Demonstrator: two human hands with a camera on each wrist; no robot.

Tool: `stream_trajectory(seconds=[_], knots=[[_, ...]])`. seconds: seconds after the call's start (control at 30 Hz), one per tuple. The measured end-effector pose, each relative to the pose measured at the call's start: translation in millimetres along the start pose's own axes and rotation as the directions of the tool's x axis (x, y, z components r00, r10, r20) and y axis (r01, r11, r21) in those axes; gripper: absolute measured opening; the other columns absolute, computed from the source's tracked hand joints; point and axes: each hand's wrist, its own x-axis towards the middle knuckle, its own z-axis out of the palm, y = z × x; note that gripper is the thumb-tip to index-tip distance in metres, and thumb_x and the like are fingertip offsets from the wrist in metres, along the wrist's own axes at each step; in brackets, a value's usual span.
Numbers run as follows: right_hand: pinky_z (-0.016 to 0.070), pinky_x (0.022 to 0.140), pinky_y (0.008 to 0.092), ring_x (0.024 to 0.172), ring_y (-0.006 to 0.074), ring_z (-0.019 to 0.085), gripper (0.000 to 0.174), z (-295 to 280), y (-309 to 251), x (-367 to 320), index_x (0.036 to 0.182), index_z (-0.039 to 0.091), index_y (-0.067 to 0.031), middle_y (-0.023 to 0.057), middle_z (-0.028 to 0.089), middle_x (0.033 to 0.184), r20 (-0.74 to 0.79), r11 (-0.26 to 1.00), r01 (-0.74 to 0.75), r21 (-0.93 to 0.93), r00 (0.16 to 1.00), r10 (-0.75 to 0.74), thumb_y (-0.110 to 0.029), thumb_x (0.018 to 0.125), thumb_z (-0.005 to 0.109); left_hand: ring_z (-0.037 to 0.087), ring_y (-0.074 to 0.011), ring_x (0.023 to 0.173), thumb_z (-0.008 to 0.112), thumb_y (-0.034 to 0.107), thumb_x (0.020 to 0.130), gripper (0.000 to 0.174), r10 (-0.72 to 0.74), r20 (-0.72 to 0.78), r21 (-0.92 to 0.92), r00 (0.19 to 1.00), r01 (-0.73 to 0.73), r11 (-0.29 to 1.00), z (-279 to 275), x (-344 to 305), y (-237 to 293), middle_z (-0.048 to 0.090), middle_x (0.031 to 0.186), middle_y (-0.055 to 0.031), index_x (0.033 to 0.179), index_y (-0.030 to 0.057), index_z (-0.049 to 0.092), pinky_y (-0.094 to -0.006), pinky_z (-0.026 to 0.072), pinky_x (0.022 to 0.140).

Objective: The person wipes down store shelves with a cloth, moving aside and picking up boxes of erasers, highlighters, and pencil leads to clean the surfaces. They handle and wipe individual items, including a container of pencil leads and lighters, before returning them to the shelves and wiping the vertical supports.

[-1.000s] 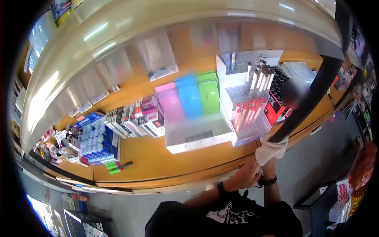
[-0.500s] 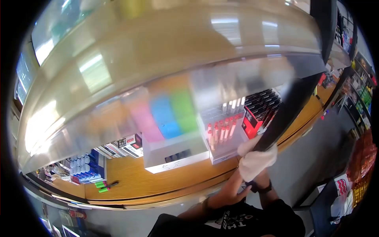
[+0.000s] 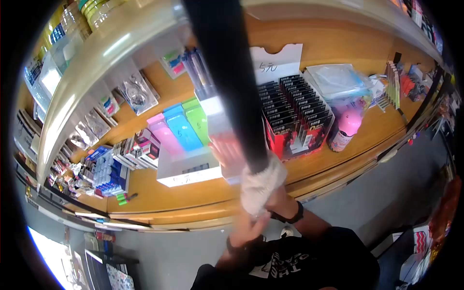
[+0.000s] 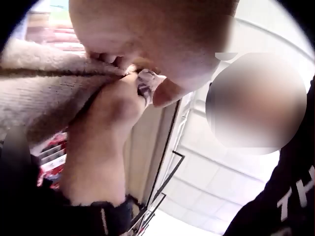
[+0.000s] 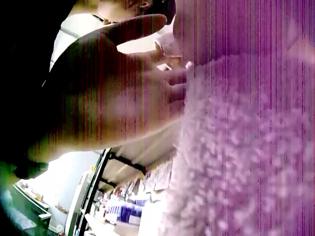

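Observation:
A pale fluffy cloth [image 3: 261, 186] is wrapped round the lower visible part of a black upright post [image 3: 232, 87]. My left hand [image 3: 249, 228] grips the cloth from its left side; in the left wrist view its curled fingers meet the cloth folds and a small creased whitish piece. My right hand [image 3: 280, 200] holds the cloth from the other side, most of its fingers hidden by the cloth. In the right wrist view the cloth [image 5: 231, 147], tinted purple, fills the right half, with the left hand [image 5: 123, 93] against its edge.
Behind the post is a wooden shelf [image 3: 193, 205] with a white box of pink, blue and green packs [image 3: 183, 130]. To the right stand a red-black display box [image 3: 302, 140] and a pink-capped bottle [image 3: 345, 128]. A clear curved panel [image 3: 111, 63] crosses the upper left.
The head view has swung, so the post now crosses the middle and the shelf goods to its right show. Both hands stay at the cloth and appear further left in the picture.

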Motion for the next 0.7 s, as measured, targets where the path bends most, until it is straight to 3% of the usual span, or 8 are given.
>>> stream_trajectory(seconds=[0.03, 0.17, 0.23, 0.4, 0.5, 0.6, 0.67, 0.7], knots=[[0.0428, 0.098, 0.045, 0.117, 0.0337, 0.055, 0.049, -7.1, -18.6, 12.4, 0.127, 0.056, -0.0032, 0.0186, 0.057, 0.125, 0.069, 0.988, -0.001, 0.153, 0.998, -0.01, -0.02, 0.083, 0.07, 0.037, -0.0268, 0.139, 0.056, -0.002, 0.085, 0.068, 0.102, -0.08, -0.044, 0.992, -0.105, 0.993, -1.2, 13.3, 25.5, 0.039, 0.149, -0.0189, 0.148, -0.0037, 0.031, -0.0379, 0.0278, 0.114], [0.0419, 0.099, 0.0457, 0.118, 0.0407, 0.053, 0.052, -11.0, -15.4, 22.0, 0.129, 0.053, -0.001, 0.0219, 0.057, 0.126, 0.076, 0.972, 0.232, -0.019, 0.97, -0.23, -0.02, 0.083, 0.068, 0.027, -0.0331, 0.144, 0.056, 0.009, 0.09, 0.064, 0.097, -0.252, -0.199, 0.963, -0.149, 0.969, 14.4, 19.8, 39.6, 0.033, 0.154, -0.0195, 0.147, -0.0056, 0.032, -0.0402, 0.016, 0.118], [0.0424, 0.097, 0.046, 0.116, 0.0416, 0.053, 0.051, -15.5, -12.7, 16.7, 0.127, 0.055, -0.0021, 0.0229, 0.056, 0.125, 0.115, 0.983, 0.176, 0.047, 0.977, -0.18, -0.021, 0.082, 0.069, 0.028, -0.0331, 0.144, 0.055, 0.009, 0.091, 0.062, 0.007, -0.268, -0.217, 0.963, -0.068, 0.974, 27.3, 13.9, 33.7, 0.033, 0.153, -0.0197, 0.147, -0.0055, 0.033, -0.0404, 0.016, 0.118], [0.0446, 0.093, 0.0423, 0.11, 0.0362, 0.056, 0.054, -9.0, 24.3, -42.3, 0.126, 0.053, -0.0034, 0.0186, 0.056, 0.118, 0.142, 0.987, 0.015, 0.157, 0.989, -0.037, -0.023, 0.08, 0.072, 0.042, -0.032, 0.133, 0.058, 0.016, 0.096, 0.059, -0.131, -0.293, -0.113, 0.947, 0.102, 0.988, 64.8, -9.4, -3.8, 0.043, 0.145, -0.0212, 0.146, -0.0055, 0.035, -0.0389, 0.0318, 0.111], [0.0445, 0.093, 0.0423, 0.11, 0.035, 0.055, 0.061, -4.1, 47.0, -56.4, 0.127, 0.049, -0.0014, 0.0181, 0.054, 0.118, 0.226, 0.99, -0.069, 0.125, 0.973, 0.039, -0.024, 0.077, 0.074, 0.043, -0.0317, 0.133, 0.058, 0.017, 0.097, 0.058, -0.289, -0.312, -0.252, 0.905, 0.214, 0.944, 79.4, -24.6, -21.9, 0.043, 0.144, -0.0213, 0.145, -0.0052, 0.036, -0.0392, 0.0311, 0.111], [0.0439, 0.093, 0.0442, 0.111, 0.0348, 0.053, 0.07, -3.6, 47.9, -54.2, 0.128, 0.047, 0.0007, 0.0187, 0.053, 0.121, 0.191, 0.983, -0.061, 0.176, 0.981, 0.027, -0.028, 0.072, 0.077, 0.033, -0.0246, 0.139, 0.049, -0.001, 0.094, 0.068, -0.119, -0.249, -0.025, 0.961, 0.116, 0.993, 72.2, -24.0, -25.8, 0.025, 0.157, -0.0145, 0.153, -0.0025, 0.016, -0.0349, 0.0273, 0.113], [0.0444, 0.093, 0.0427, 0.11, 0.0323, 0.055, 0.072, -5.8, 33.1, -45.9, 0.13, 0.045, 0.0024, 0.0175, 0.054, 0.119, 0.111, 0.983, -0.024, 0.181, 0.994, 0.004, -0.027, 0.072, 0.076, 0.041, -0.0288, 0.133, 0.053, 0.01, 0.096, 0.056, -0.071, -0.293, -0.056, 0.954, 0.057, 0.997, 66.6, -15.5, -30.1, 0.04, 0.146, -0.0191, 0.146, -0.0043, 0.032, -0.0378, 0.031, 0.111], [0.0453, 0.091, 0.0428, 0.106, 0.0345, 0.057, 0.062, -8.6, 23.2, -35.6, 0.125, 0.049, 0.0018, 0.0179, 0.056, 0.114, 0.106, 0.98, -0.031, 0.195, 0.994, 0.01, -0.024, 0.075, 0.074, 0.045, -0.0308, 0.13, 0.056, 0.015, 0.097, 0.052, -0.048, -0.321, -0.067, 0.946, 0.027, 0.997, 61.3, -9.9, -30.2, 0.047, 0.14, -0.0213, 0.142, -0.0052, 0.04, -0.0393, 0.0329, 0.109]])
